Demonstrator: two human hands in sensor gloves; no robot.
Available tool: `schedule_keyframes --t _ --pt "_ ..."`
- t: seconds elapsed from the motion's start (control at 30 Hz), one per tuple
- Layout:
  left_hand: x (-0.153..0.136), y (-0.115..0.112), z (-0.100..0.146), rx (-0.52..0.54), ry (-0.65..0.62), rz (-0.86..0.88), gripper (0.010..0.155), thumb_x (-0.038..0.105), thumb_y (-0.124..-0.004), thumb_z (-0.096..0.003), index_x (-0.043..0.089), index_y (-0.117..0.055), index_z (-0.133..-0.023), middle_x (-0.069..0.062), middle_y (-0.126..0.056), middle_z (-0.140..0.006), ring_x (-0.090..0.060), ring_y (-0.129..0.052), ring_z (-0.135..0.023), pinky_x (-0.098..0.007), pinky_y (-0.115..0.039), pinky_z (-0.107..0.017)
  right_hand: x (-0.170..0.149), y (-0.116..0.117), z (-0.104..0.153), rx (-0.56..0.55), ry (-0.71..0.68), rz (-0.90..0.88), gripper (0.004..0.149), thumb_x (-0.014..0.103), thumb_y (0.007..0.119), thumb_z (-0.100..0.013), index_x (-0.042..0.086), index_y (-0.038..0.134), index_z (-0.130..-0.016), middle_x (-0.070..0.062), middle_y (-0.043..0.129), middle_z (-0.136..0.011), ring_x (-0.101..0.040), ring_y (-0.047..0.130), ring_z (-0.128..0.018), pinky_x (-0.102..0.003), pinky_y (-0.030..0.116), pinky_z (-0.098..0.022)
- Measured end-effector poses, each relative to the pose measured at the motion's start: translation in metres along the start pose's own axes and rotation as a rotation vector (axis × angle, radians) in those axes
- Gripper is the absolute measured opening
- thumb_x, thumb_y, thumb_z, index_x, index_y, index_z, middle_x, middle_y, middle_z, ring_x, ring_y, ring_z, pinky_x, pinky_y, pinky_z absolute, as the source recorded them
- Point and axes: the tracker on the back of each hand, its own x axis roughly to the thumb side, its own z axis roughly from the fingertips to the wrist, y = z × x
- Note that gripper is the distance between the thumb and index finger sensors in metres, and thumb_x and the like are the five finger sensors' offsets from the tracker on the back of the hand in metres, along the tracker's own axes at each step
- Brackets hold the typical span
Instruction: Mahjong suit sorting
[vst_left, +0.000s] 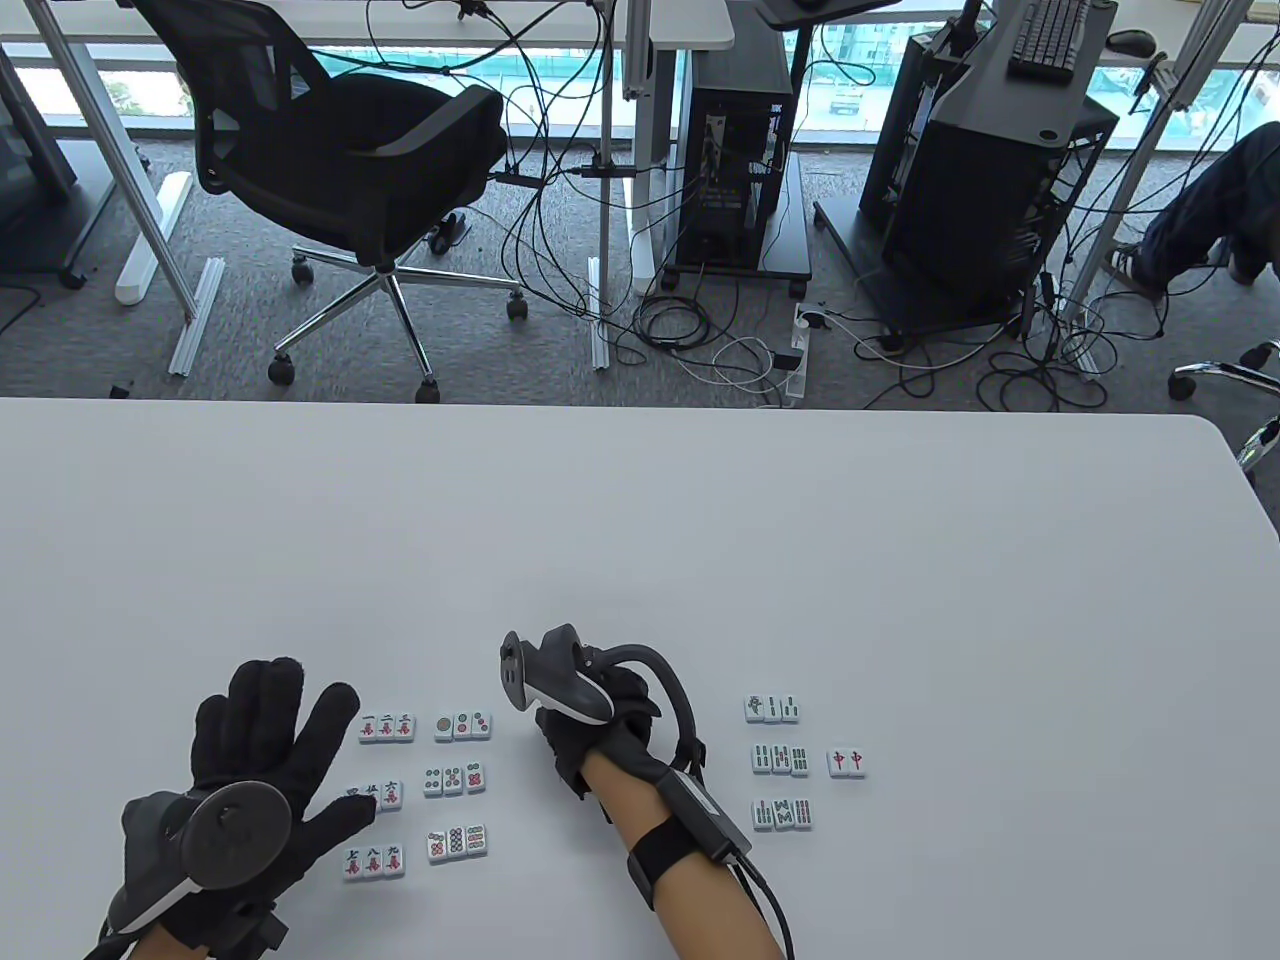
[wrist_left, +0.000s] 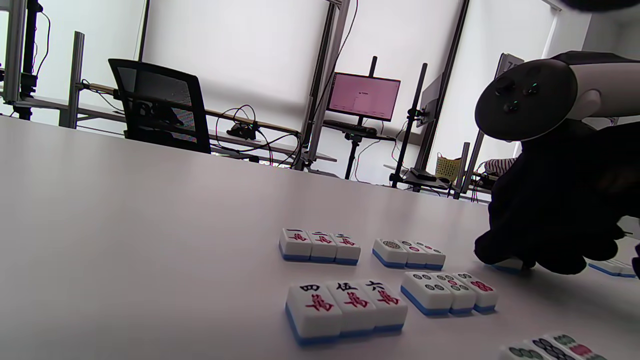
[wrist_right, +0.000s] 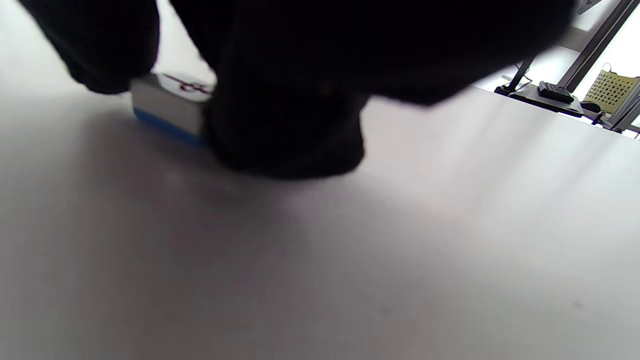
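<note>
Fingertips (wrist_right: 280, 145) of the right hand (vst_left: 600, 735) were curled down onto a single loose tile (wrist_right: 167, 107), pinching it against the table (vst_left: 700, 520) between the dot rows and the bamboo rows. Its face was mostly hidden; only a dark red stroke showed, so its suit could not be told for sure. To do this step well, I judged the pinch should sit on the tile's short sides, keep the face up, and lift clear before travelling, so no sorted row was nudged.

The left hand (vst_left: 250, 760) lay flat with fingers spread wide, holding nothing, its thumb just over the character tiles (vst_left: 375, 795). Beside them stood three rows of dot tiles (vst_left: 455, 780), and well to the right the bamboo tiles (vst_left: 780, 760) with two red dragon tiles (vst_left: 846, 762) just beside them. If the stroke was a red dragon, that pair seemed its likely home.
</note>
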Motion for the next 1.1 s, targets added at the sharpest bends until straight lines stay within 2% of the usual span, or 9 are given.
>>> schedule_keyframes --t 0.2,0.3,0.47,0.57,0.7,0.8,0.93,1.1 --pt "0.000 0.000 0.000 -0.007 0.002 -0.004 0.088 0.077 -0.059 -0.0351 0.043 -0.023 -0.108 0.012 0.011 -0.109 -0.021 0.009 -0.110 -0.059 -0.007 -0.080 0.002 0.002 0.004 0.037 -0.061 -0.009 0.059 0.043 0.083 -0.041 -0.004 0.083 -0.077 -0.005 0.099 -0.043 -0.016 0.094 -0.014 -0.028 0.083 -0.009" --pt "0.001 -0.001 -0.001 -0.015 0.003 -0.006 0.088 0.077 -0.059 -0.0351 0.043 -0.023 -0.108 0.012 0.011 -0.109 -0.021 0.008 -0.110 -0.059 -0.007 -0.080 0.001 0.003 0.003 0.022 -0.099 -0.042 0.059 0.040 0.086 -0.040 -0.004 0.081 -0.078 -0.006 0.098 -0.046 -0.016 0.094 -0.016 -0.028 0.084 -0.011" --pt "0.000 0.000 -0.001 -0.016 0.004 -0.004 0.088 0.077 -0.060 -0.0353 0.043 -0.024 -0.108 0.012 0.011 -0.110 -0.021 0.008 -0.110 -0.059 -0.008 -0.080 -0.005 0.004 0.010 -0.097 -0.217 -0.028 0.058 0.040 0.089 -0.037 0.000 0.083 -0.078 -0.005 0.099 -0.044 -0.016 0.095 -0.016 -0.028 0.085 -0.011" --pt "0.000 0.000 -0.001 -0.014 0.005 -0.001 0.088 0.077 -0.060 -0.0352 0.043 -0.024 -0.108 0.012 0.011 -0.110 -0.021 0.008 -0.110 -0.059 -0.008 -0.080 -0.020 -0.002 0.022 -0.232 -0.278 0.021 0.059 0.040 0.088 -0.035 0.003 0.081 -0.081 -0.003 0.099 -0.046 -0.016 0.096 -0.019 -0.029 0.086 -0.014" --pt "0.000 0.000 -0.001 -0.014 0.006 -0.001 0.088 0.077 -0.060 -0.0352 0.043 -0.024 -0.108 0.012 0.011 -0.110 -0.021 0.008 -0.110 -0.059 -0.008 -0.080 -0.062 -0.014 0.043 -0.378 -0.303 0.084 0.060 0.041 0.087 -0.034 0.006 0.079 -0.083 -0.002 0.099 -0.049 -0.016 0.097 -0.023 -0.029 0.087 -0.017" --pt "0.000 0.000 -0.001 -0.016 0.007 -0.005 0.088 0.076 -0.060 -0.0351 0.043 -0.024 -0.108 0.012 0.011 -0.110 -0.021 0.008 -0.110 -0.059 -0.008 -0.080 -0.102 -0.018 0.058 -0.431 -0.271 0.108 0.060 0.041 0.086 -0.035 0.007 0.078 -0.083 -0.002 0.099 -0.050 -0.016 0.097 -0.024 -0.029 0.087 -0.018" --pt "0.000 0.000 -0.001 -0.021 0.011 -0.012 0.088 0.077 -0.060 -0.0352 0.043 -0.024 -0.108 0.012 0.011 -0.110 -0.021 0.008 -0.110 -0.058 -0.008 -0.080 -0.156 -0.012 0.077 -0.436 -0.199 0.151 0.059 0.041 0.085 -0.036 0.007 0.078 -0.084 -0.002 0.099 -0.051 -0.016 0.098 -0.025 -0.029 0.087 -0.019" --pt "-0.001 -0.003 -0.002 -0.035 0.023 -0.024 0.087 0.076 -0.059 -0.0354 0.043 -0.024 -0.108 0.012 0.011 -0.110 -0.021 0.008 -0.110 -0.058 -0.008 -0.080 -0.214 0.020 0.098 -0.325 -0.091 0.126 0.059 0.040 0.085 -0.036 0.007 0.078 -0.084 -0.002 0.099 -0.051 -0.016 0.098 -0.025 -0.030 0.088 -0.019"
